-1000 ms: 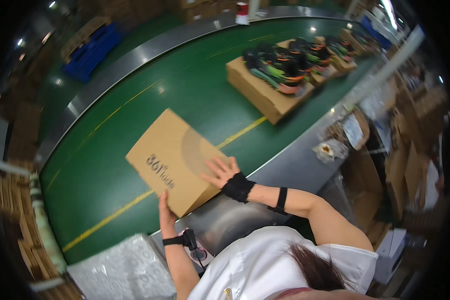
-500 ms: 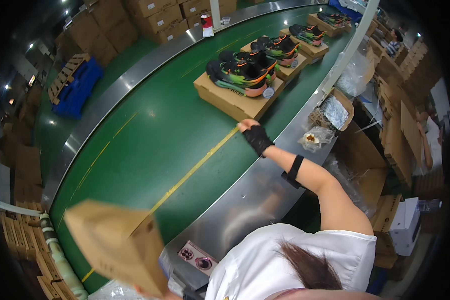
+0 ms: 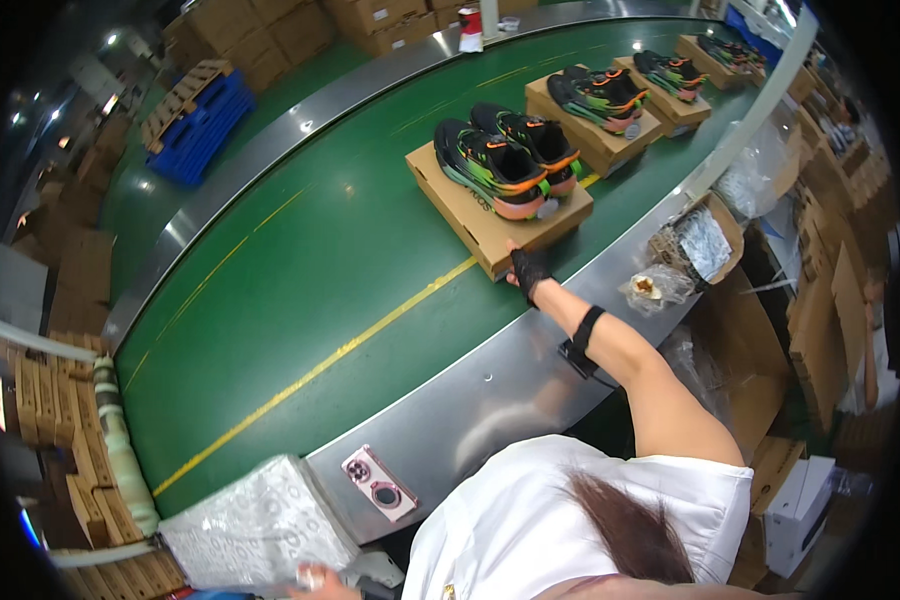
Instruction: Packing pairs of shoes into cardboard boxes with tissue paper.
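A brown cardboard shoebox (image 3: 467, 228) lies on the green conveyor belt, with a pair of black, green and orange sports shoes (image 3: 500, 160) on its lid. My right hand (image 3: 526, 274), in a black fingerless glove, grips the near corner of this box; part of the fingers is hidden against it. Down at the lower edge, my left hand (image 3: 320, 582) is beside a stack of white patterned wrapping paper (image 3: 260, 525). Its fingers are blurred and partly cut off, so their hold is unclear. A pink phone (image 3: 380, 483) rests on the metal edge between my hands.
Farther along the belt (image 3: 300, 300), several more boxes carry shoes, the nearest being a shoebox (image 3: 595, 140). An open carton (image 3: 715, 240) and crumpled plastic (image 3: 660, 287) sit at the right edge. Stacked flat boxes (image 3: 55, 410) stand left, and a blue pallet (image 3: 202, 125) lies beyond the belt.
The cardboard box that was at my left hand is gone from view, showing the wrapping paper. My right hand has taken the shoebox corner, and this box now stands farther from the one behind.
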Demonstrator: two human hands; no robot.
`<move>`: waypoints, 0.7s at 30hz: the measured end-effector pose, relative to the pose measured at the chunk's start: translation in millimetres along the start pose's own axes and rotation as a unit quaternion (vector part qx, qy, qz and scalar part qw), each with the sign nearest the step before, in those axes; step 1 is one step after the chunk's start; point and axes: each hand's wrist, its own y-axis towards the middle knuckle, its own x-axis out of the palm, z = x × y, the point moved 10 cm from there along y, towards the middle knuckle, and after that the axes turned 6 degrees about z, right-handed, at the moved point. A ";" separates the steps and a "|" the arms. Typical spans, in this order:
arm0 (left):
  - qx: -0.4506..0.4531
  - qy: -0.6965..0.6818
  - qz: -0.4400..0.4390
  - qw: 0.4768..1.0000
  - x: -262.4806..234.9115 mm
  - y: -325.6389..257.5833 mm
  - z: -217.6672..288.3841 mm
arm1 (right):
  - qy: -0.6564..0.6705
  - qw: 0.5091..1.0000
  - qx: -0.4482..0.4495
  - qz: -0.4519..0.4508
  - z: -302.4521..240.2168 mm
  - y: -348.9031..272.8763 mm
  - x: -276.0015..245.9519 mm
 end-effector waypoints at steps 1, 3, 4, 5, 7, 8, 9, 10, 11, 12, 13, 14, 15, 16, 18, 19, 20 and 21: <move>-0.083 -0.044 -0.066 0.993 26.4 -8.4 -23.8 | 0.008 0.999 -0.039 0.029 8.2 -14.7 -4.3; -0.375 -0.102 -0.180 0.904 111.9 -83.7 -78.9 | -0.023 0.999 -0.027 -0.032 32.1 -50.1 1.8; -0.415 -0.091 -0.277 0.862 147.0 -114.9 -95.2 | -0.035 0.994 -0.016 -0.104 43.1 -75.2 11.1; -0.418 -0.046 -0.326 0.847 173.1 -147.8 -108.1 | -0.043 0.985 -0.010 -0.164 51.5 -95.4 13.0; -0.446 0.032 -0.430 0.784 207.3 -224.2 -130.4 | -0.055 0.869 0.126 -0.476 124.3 -148.8 51.8; -0.434 0.064 -0.445 0.781 214.3 -245.5 -132.4 | -0.099 0.872 0.146 -0.457 113.4 -210.2 57.5; -0.421 0.098 -0.467 0.772 221.3 -267.9 -130.3 | -0.164 0.862 0.025 -0.480 87.2 -254.1 65.0; -0.430 0.098 -0.491 0.751 229.4 -292.6 -126.7 | -0.138 0.833 -0.102 -0.527 77.3 -280.0 73.7; -0.381 0.106 -0.550 0.736 237.6 -307.4 -117.8 | -0.212 0.803 -0.223 -0.510 41.3 -315.9 74.7; -0.328 0.109 -0.607 0.715 246.1 -324.6 -110.5 | -0.196 0.812 -0.226 -0.501 18.0 -334.6 71.7; -0.331 0.106 -0.623 0.701 247.6 -336.8 -109.3 | -0.177 0.820 -0.227 -0.494 6.1 -345.5 71.1; -0.317 0.103 -0.639 0.693 248.9 -346.0 -106.8 | -0.184 0.815 -0.250 -0.489 5.6 -345.8 72.7; -0.303 0.099 -0.651 0.689 250.2 -352.2 -105.5 | -0.192 0.809 -0.271 -0.486 6.1 -344.9 73.8; -0.312 0.094 -0.660 0.677 250.1 -356.0 -107.0 | -0.188 0.812 -0.294 -0.468 3.3 -341.0 72.9; -0.304 0.106 -0.660 0.679 250.3 -360.4 -104.4 | -0.216 0.803 -0.314 -0.458 2.0 -335.7 75.1; -0.297 0.121 -0.650 0.689 249.5 -357.8 -103.8 | -0.246 0.790 -0.326 -0.457 2.1 -335.8 76.7; -0.306 0.135 -0.654 0.678 247.8 -357.4 -106.1 | -0.246 0.792 -0.327 -0.453 0.9 -333.7 77.1; -0.306 0.135 -0.656 0.676 247.9 -356.3 -106.8 | -0.243 0.787 -0.336 -0.456 -0.6 -333.6 78.4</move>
